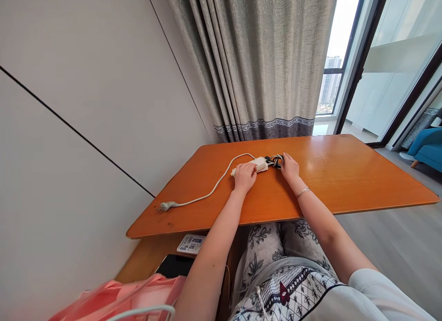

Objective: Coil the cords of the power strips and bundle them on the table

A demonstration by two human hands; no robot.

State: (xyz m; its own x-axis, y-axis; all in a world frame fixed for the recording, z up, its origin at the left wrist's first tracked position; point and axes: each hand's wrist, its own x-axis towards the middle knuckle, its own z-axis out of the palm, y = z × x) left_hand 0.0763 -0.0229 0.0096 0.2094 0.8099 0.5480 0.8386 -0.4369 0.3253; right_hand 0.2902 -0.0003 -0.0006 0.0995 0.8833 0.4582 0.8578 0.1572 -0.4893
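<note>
A white power strip point(259, 164) lies on the orange wooden table point(345, 183). My left hand point(244, 176) rests on its near end, fingers curled over it. Its white cord point(214, 188) runs left to a plug point(166, 205) near the table's left corner. My right hand point(289, 166) is closed on a bundle of dark and light cables point(274, 161) at the strip's right end. A thin bracelet is on my right wrist.
A grey curtain point(255, 63) hangs behind the table, with a white wall on the left. A lower shelf holds a white card point(191, 243), a dark phone point(174, 265) and pink fabric point(120, 298). A blue chair point(428, 148) stands at the far right.
</note>
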